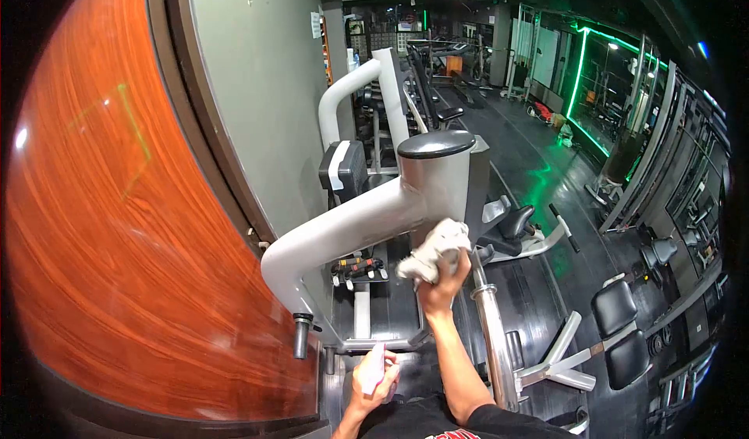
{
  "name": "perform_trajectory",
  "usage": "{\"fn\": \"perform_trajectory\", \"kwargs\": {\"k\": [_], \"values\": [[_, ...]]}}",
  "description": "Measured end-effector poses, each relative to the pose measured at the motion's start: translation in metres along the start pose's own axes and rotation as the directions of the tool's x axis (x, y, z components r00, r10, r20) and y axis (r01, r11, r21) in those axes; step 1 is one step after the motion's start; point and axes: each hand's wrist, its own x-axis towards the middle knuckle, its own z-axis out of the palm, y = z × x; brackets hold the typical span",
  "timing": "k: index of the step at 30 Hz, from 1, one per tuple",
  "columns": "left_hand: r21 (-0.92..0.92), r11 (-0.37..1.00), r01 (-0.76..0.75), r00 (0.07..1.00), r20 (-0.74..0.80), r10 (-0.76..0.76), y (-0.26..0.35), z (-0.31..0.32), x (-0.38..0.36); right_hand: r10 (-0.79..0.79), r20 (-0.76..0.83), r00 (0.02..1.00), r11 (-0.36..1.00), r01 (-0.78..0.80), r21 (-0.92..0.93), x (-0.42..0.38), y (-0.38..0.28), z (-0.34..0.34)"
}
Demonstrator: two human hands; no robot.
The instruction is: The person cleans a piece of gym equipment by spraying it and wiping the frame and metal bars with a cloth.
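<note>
My right hand (445,283) is closed round a crumpled white cloth (437,250), which lies against the silver machine post (437,193) below its black oval cap (437,144). Lower down, near my body, my left hand (374,380) is closed on a pale, narrow object (374,370) that I cannot identify. The thick silver arm (335,232) of the machine curves left from the post, with a black grip (302,338) at its lower end. A chrome bar (493,338) stands just right of my right forearm.
A glossy wood panel (148,228) and a grey wall (257,88) border the left side. Black padded seats (616,308) and a bench machine (519,228) stand on the right. Dumbbells, racks and green light strips are farther back.
</note>
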Motion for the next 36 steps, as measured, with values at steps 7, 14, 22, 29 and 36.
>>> {"fn": "perform_trajectory", "kwargs": {"k": [7, 14, 22, 29, 36], "values": [[-0.019, 1.0, 0.019, 0.999, -0.045, -0.02, -0.009, 0.0, 0.002, -0.026, 0.26, 0.965, 0.96, 0.097, -0.261, 0.0, -0.006, 0.01], [-0.023, 0.999, 0.035, 0.998, -0.046, -0.036, -0.008, -0.003, 0.0, 0.293, 0.46, 0.838, 0.939, -0.16, -0.305, -0.051, -0.009, -0.009], [-0.021, 0.999, 0.028, 0.998, -0.052, -0.029, -0.014, -0.002, -0.006, 0.505, 0.847, 0.166, -0.29, -0.891, 0.348, -0.05, -0.011, 0.017], [-0.039, 0.998, 0.046, 0.995, -0.083, -0.049, -0.009, -0.007, -0.006, 0.454, 0.859, 0.235, -0.159, -0.928, 0.338, 0.019, -0.023, 0.017], [-0.018, 0.998, 0.059, 0.993, -0.097, -0.061, -0.01, -0.01, -0.006, 0.596, 0.515, 0.617, 0.264, -0.755, 0.6, 0.065, -0.058, -0.029]]}}
